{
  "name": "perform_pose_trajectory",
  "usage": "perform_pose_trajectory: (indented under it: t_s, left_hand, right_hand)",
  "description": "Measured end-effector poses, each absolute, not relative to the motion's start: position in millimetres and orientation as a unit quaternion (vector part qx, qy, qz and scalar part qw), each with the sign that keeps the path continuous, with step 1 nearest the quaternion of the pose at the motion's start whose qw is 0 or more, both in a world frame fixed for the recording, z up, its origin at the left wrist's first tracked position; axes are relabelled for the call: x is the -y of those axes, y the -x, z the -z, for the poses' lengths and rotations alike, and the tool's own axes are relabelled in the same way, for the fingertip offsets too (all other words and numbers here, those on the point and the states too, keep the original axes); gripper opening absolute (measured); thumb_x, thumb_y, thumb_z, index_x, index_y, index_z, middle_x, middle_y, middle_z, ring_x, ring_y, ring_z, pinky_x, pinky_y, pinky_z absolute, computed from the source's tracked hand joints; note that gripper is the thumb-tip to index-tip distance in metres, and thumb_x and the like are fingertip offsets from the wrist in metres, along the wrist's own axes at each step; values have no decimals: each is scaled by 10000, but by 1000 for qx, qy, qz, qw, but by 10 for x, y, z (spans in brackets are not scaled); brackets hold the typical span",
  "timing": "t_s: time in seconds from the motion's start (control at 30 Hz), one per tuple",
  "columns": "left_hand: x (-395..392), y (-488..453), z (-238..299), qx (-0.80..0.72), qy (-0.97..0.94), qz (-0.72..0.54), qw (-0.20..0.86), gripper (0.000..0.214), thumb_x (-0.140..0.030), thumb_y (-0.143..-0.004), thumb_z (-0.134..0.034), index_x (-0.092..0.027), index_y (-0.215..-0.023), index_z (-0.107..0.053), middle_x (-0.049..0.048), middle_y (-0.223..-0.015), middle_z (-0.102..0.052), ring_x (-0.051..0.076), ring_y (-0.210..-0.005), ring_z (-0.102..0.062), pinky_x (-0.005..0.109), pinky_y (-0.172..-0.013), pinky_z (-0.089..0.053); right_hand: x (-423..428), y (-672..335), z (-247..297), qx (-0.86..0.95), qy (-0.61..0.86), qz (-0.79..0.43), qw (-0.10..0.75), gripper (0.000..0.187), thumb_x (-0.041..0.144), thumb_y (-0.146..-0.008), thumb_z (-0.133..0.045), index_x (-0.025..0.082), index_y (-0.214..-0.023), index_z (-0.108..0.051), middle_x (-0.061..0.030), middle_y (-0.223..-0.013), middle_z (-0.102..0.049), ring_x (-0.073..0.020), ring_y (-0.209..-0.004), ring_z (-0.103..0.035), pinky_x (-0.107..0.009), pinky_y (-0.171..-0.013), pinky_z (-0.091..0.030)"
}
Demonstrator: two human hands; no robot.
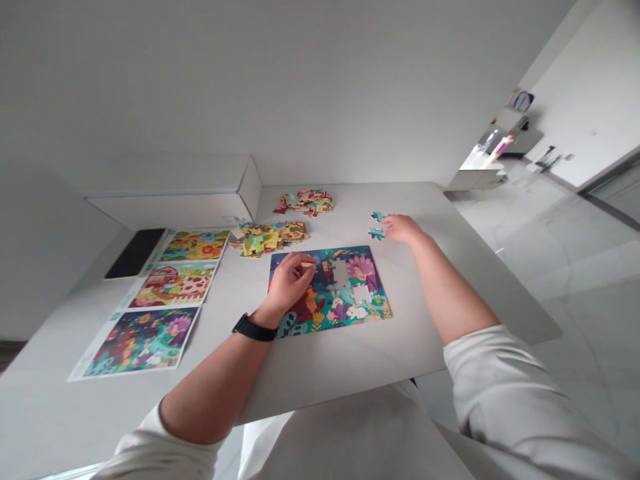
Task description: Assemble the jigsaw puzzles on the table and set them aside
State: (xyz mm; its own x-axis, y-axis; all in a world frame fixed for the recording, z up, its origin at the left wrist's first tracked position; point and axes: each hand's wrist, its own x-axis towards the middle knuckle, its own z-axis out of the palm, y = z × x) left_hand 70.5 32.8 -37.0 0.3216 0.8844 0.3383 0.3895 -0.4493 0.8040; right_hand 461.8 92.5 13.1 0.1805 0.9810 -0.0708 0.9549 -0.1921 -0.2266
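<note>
A colourful jigsaw puzzle (pixel 350 293), mostly assembled with a few white gaps, lies flat in the middle of the white table (pixel 325 360). My left hand (pixel 289 283) rests on the puzzle's left part, fingers curled and pinched on a small yellow-orange puzzle piece (pixel 307 265). My right hand (pixel 400 228) reaches out past the puzzle's upper right corner, fingers curled at two loose teal pieces (pixel 377 233); I cannot make out whether it grips one. A black watch (pixel 253 329) is on my left wrist.
Two heaps of loose pieces (pixel 270 238) (pixel 304 201) lie behind the puzzle. A sheet with three reference pictures (pixel 160 300) lies at the left, beside a black phone (pixel 135 253) and a white box (pixel 180 193). The table's right edge drops to a tiled floor.
</note>
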Motion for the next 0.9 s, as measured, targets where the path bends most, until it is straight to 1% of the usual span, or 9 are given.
perform_pose_trajectory:
  t_s: [0.13, 0.23, 0.33, 0.47, 0.6, 0.67, 0.73, 0.8, 0.9]
  left_hand:
    - [-329, -690, 365, -416, -761, -394, 304, 230, -412, -1003, -643, -232, -1084, -760, 59, -1145, -715, 151, -807, -646, 288, -724, -570]
    - [-346, -675, 365, -421, -761, -388, 304, 231, -401, -1007, -632, -226, -1085, -762, 65, -1150, -719, 156, -824, -652, 291, -736, -577]
    - [-368, -665, 380, -424, -761, -387, 301, 227, -394, -1005, -631, -226, -1079, -764, 67, -1143, -722, 165, -857, -662, 292, -743, -580]
    - [-381, -661, 416, -410, -764, -399, 297, 218, -391, -1001, -648, -232, -1095, -764, 56, -1139, -717, 154, -837, -656, 285, -741, -575]
    - [-365, -677, 411, -408, -765, -398, 301, 235, -405, -1004, -642, -230, -1110, -758, 57, -1164, -715, 145, -832, -657, 270, -726, -565]
    - [-349, -695, 393, -409, -763, -397, 304, 250, -424, -1003, -638, -228, -1109, -753, 58, -1163, -717, 144, -822, -654, 267, -715, -561]
    - [-329, -719, 371, -412, -760, -396, 311, 267, -443, -996, -641, -227, -1110, -749, 58, -1149, -724, 143, -804, -649, 267, -704, -557]
    - [-305, -748, 351, -412, -756, -392, 324, 285, -461, -982, -649, -226, -1114, -744, 57, -1128, -738, 143, -784, -642, 267, -686, -550]
    - [-268, -789, 330, -413, -743, -390, 354, 330, -503, -961, -663, -225, -1122, -736, 51, -1071, -758, 148, -754, -628, 263, -650, -532]
  right_hand:
    - [-1063, -4656, -89, 638, 760, -123, 30, 495, 318, -770, -921, 264, -1253, -827, -65, -1231, -837, -261, -1086, -788, -308, -959, -569]
    - [-1101, -4671, -54, 653, 746, -128, 15, 402, 331, -738, -928, 277, -1130, -853, -41, -1163, -843, -247, -1077, -776, -309, -953, -568]
    - [-1099, -4704, -6, 662, 738, -125, 37, 318, 284, -700, -919, 252, -1003, -831, -34, -1056, -834, -227, -998, -763, -312, -889, -567]
    - [-1016, -4732, 46, 636, 742, -163, 133, 312, 278, -627, -933, 229, -844, -714, 14, -823, -765, -191, -766, -703, -320, -768, -545]
    - [-826, -4680, -28, 568, 722, -249, 307, 398, 377, -646, -940, 229, -820, -615, 38, -675, -655, -174, -668, -626, -312, -700, -501]
    - [-689, -4598, -119, 549, 679, -276, 401, 466, 458, -654, -947, 231, -888, -613, 35, -700, -648, -171, -696, -626, -300, -703, -489]
    - [-528, -4460, -215, 548, 620, -314, 464, 547, 556, -668, -939, 233, -979, -625, 14, -777, -681, -179, -757, -652, -302, -726, -498]
    - [-360, -4264, -276, 548, 569, -367, 491, 608, 614, -675, -933, 238, -1045, -630, -5, -863, -706, -188, -805, -675, -310, -734, -512]
    - [-142, -3905, -239, 524, 520, -435, 515, 604, 585, -671, -951, 251, -1071, -644, 10, -895, -697, -178, -798, -678, -311, -733, -536]
